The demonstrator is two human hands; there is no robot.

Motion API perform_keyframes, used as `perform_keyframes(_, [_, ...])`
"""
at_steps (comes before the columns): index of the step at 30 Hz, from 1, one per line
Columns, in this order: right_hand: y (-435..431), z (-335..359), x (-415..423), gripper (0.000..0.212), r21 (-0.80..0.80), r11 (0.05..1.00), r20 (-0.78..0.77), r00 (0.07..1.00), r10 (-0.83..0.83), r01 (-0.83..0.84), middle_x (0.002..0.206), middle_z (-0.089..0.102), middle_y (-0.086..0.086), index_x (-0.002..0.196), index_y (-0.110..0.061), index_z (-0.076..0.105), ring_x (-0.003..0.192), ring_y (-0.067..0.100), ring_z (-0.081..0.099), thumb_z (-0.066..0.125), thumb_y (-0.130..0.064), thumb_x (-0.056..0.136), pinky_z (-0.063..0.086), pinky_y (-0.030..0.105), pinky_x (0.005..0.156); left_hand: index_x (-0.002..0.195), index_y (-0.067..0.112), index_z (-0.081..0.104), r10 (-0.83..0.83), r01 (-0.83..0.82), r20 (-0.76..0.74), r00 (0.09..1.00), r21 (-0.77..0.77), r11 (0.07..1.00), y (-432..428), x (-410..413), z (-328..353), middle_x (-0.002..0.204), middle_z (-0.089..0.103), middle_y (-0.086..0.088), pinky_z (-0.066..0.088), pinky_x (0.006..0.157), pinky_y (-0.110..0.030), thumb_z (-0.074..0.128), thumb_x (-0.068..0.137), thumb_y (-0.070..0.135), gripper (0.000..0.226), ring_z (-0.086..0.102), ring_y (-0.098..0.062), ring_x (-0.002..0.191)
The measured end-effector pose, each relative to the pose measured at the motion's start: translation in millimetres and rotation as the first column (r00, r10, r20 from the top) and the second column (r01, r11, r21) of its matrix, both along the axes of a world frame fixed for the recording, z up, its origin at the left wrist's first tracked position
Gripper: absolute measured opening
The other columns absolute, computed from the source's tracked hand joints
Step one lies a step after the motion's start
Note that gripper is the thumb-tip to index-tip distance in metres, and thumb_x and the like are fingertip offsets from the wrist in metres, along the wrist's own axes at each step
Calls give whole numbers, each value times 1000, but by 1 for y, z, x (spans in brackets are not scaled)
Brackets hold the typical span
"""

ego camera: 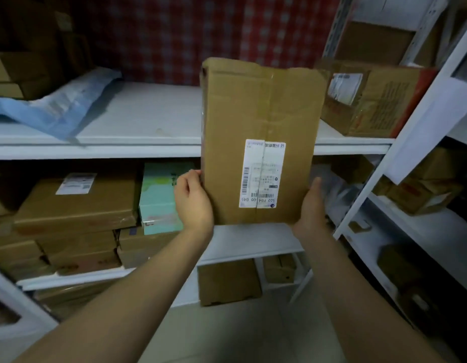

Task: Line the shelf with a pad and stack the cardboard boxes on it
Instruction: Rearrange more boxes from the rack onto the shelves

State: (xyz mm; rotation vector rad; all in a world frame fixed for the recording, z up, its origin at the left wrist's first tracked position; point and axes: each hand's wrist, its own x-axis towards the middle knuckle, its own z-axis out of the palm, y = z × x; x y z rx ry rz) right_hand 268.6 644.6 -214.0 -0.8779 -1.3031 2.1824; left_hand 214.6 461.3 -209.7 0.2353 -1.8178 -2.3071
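I hold a tall cardboard box with a white shipping label upright in front of the white shelf. My left hand grips its lower left edge. My right hand supports its lower right corner from beneath and beside. The box hangs in front of the shelf's front edge, tilted slightly back. A blue and white pad or plastic sheet lies crumpled on the shelf's left part. Another cardboard box with a torn label rests on the shelf at the right.
Brown boxes stand at the shelf's far left. The lower shelf holds stacked cardboard boxes and a teal box. A second white rack with boxes stands to the right. A small box sits near the floor.
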Motion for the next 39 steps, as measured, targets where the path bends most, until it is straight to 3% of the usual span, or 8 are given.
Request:
perform_keyframes(5, [1, -57, 3, 63, -27, 995, 209, 973, 98, -95, 131, 58, -3, 138, -27, 52, 113, 22, 55, 33, -68, 94, 40, 46, 110, 85, 39, 56, 16, -1, 193, 981, -75, 997, 1, 4, -65, 118, 62, -1, 44, 101, -43, 38, 97, 37, 22, 57, -24, 109])
perform_keyframes(10, [14, -117, 14, 48, -83, 993, 326, 940, 104, -81, 107, 69, 1, 99, -28, 62, 95, 22, 64, 38, -69, 92, 49, 43, 98, 86, 28, 54, 0, 48, 381, 925, -118, 992, 13, 19, -128, 112, 63, -6, 42, 98, -40, 38, 101, 36, 24, 57, -29, 108])
perform_keyframes(14, [50, -181, 7, 78, -89, 992, 421, 899, 121, -92, 124, 68, 4, 125, -33, 63, 108, 31, 67, 45, -85, 70, 51, 57, 94, 103, 24, 56, -24, 103, 496, 868, -133, 986, 36, 15, -154, 108, 58, -3, 37, 95, -36, 35, 104, 41, 27, 52, -26, 104])
perform_keyframes(21, [80, -198, -51, 64, -103, 959, 587, 762, 274, -265, 135, 54, 6, 145, -30, 38, 124, 35, 52, 43, -65, 92, 46, 56, 100, 118, 33, 53, -184, 254, 644, 742, -17, 967, 80, -47, -186, 123, 55, 1, 39, 108, -45, 41, 103, 41, 20, 50, -24, 113])
perform_keyframes(25, [81, -211, -104, 52, 19, 817, 737, 560, 378, -576, 138, 50, 3, 145, -38, 31, 119, 32, 53, 50, -43, 97, 51, 54, 94, 123, 19, 52, -166, 175, 785, 596, 74, 982, 86, -88, -209, 117, 57, -8, 46, 101, -46, 46, 102, 38, 29, 54, -30, 107])
perform_keyframes(29, [75, -231, -141, 52, 42, 776, 698, 575, 428, -629, 130, 54, -2, 144, -33, 36, 118, 26, 54, 55, -24, 97, 51, 50, 97, 129, 15, 49, 41, -11, 789, 612, -43, 999, 83, -102, -237, 124, 57, -11, 46, 105, -48, 49, 102, 29, 31, 56, -32, 116])
perform_keyframes(32, [74, -240, -163, 46, 71, 750, 694, 572, 437, -658, 126, 57, -4, 141, -32, 40, 111, 23, 58, 54, -25, 97, 56, 48, 90, 127, 14, 49, 100, -116, 773, 626, -34, 993, 84, -113, -243, 116, 56, -9, 44, 107, -45, 57, 97, 36, 38, 56, -30, 117])
perform_keyframes(39, [66, -244, -181, 40, 113, 707, 725, 544, 422, -699, 122, 61, -1, 137, -30, 41, 99, 21, 61, 51, -27, 98, 56, 39, 83, 134, 7, 49, 188, -271, 788, 586, -28, 962, 83, -118, -252, 129, 58, -13, 43, 98, -36, 64, 92, 37, 54, 54, -31, 121])
